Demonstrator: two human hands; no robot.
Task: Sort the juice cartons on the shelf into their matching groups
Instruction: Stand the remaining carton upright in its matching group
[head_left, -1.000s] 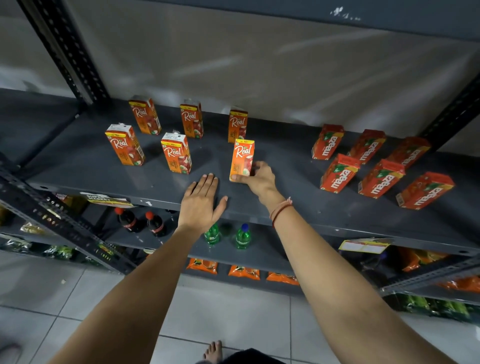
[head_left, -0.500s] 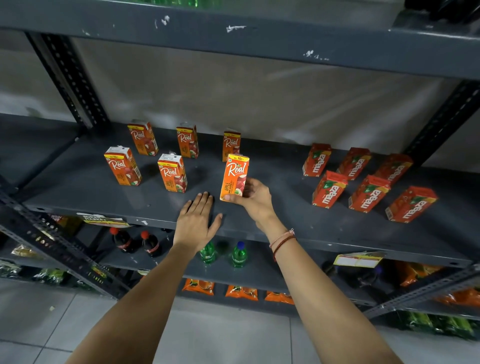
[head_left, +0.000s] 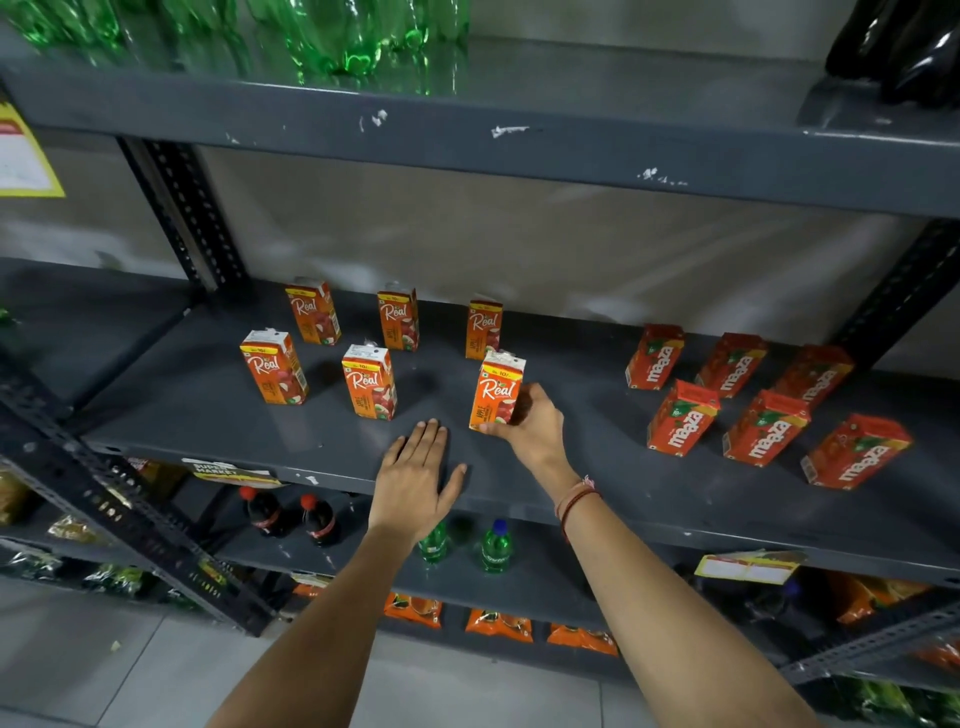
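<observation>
On the grey metal shelf (head_left: 208, 410) stand several orange Real apple cartons in two rows at the left. My right hand (head_left: 530, 423) grips the rightmost front Real carton (head_left: 496, 389), which stands upright on the shelf. My left hand (head_left: 418, 475) lies flat and open on the shelf's front edge, just left of that carton. Several red Maaza cartons (head_left: 680, 418) stand in two rows at the right, apart from the Real group.
An upper shelf (head_left: 519, 130) hangs overhead with green bottles (head_left: 337, 36) on it. Below are cola bottles (head_left: 265, 512), green bottles (head_left: 493, 545) and orange packets (head_left: 498, 623). Dark slotted uprights (head_left: 182, 213) frame the shelf on both sides.
The Real carton in my right hand went from tilted to upright on the shelf. The camera tipped upward, bringing the upper shelf into view. My left hand stayed flat.
</observation>
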